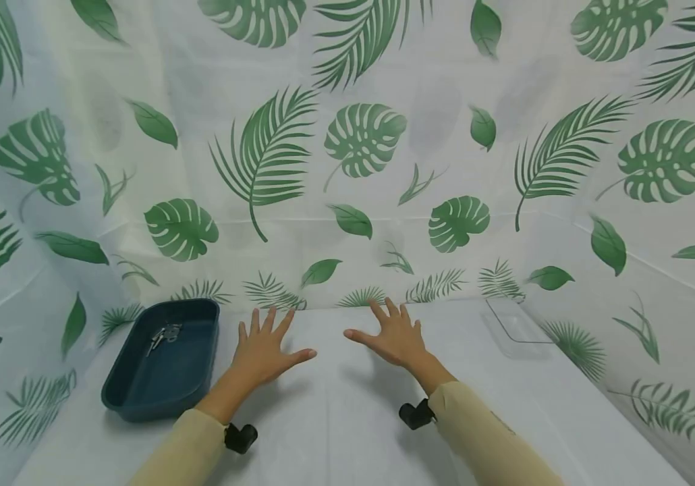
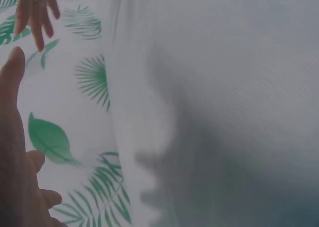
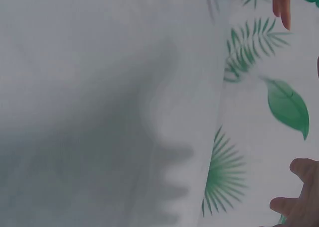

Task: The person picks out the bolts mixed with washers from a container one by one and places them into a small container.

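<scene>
My left hand (image 1: 264, 352) is held over the white table with fingers spread and thumb pointing inward, holding nothing. To its left stands a dark blue tray (image 1: 168, 407) with small metal pieces, which look like keys (image 1: 165, 335), lying inside toward the back. Opposite, my right hand (image 1: 397, 336) hovers with its fingers spread too, nothing in it. The left wrist view shows the left hand (image 2: 17, 152) at the left edge and a hand shadow on the cloth. In the right wrist view, part of the right hand (image 3: 301, 202) enters at the lower right.
A clear shallow container (image 1: 517, 334) with a dark line along its edge sits at the table's back right. White curtain (image 1: 420, 202) printed with green leaves surrounds the table (image 1: 335, 418) at the back and sides. Each wrist carries a small black camera mount (image 1: 417, 413).
</scene>
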The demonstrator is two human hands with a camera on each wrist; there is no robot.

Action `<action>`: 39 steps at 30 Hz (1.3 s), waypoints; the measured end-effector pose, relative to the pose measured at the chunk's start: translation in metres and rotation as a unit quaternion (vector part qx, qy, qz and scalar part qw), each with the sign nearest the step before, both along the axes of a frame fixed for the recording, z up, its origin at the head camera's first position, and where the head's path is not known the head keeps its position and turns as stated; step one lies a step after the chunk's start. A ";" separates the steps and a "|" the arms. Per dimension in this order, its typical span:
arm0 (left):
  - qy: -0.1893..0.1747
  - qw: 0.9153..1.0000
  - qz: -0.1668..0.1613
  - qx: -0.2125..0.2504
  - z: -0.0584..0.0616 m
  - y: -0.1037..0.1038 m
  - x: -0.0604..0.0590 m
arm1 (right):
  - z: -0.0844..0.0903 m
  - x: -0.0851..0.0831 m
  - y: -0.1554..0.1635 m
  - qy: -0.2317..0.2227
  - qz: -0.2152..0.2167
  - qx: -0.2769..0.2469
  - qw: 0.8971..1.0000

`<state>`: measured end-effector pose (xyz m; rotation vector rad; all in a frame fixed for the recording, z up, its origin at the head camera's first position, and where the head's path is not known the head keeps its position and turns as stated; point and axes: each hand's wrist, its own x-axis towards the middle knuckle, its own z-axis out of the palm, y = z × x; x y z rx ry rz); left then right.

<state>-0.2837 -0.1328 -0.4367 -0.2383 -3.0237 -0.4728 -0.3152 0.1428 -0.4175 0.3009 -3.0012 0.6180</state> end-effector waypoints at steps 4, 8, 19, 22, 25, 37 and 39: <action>0.041 0.999 -0.014 0.023 0.000 -0.036 0.021 | -0.007 0.009 -0.019 -0.014 0.024 -0.117 0.993; 0.098 0.995 -0.005 0.024 0.004 -0.077 0.043 | -0.016 0.017 -0.043 -0.012 0.056 -0.186 0.981; 0.159 0.979 0.128 0.030 -0.004 -0.181 0.074 | -0.034 0.041 -0.116 -0.039 0.101 -0.286 0.952; 0.120 0.972 0.179 0.089 -0.013 -0.202 0.078 | -0.038 0.048 -0.136 -0.050 0.115 -0.302 0.945; 0.095 0.953 0.208 0.196 -0.021 -0.216 0.083 | -0.043 0.055 -0.154 -0.061 0.132 -0.319 0.937; 0.084 0.900 0.222 0.364 -0.045 -0.217 0.087 | -0.060 0.068 -0.220 -0.136 0.121 -0.397 0.900; 0.084 0.902 0.211 0.367 -0.046 -0.215 0.086 | -0.061 0.070 -0.229 -0.127 0.136 -0.394 0.900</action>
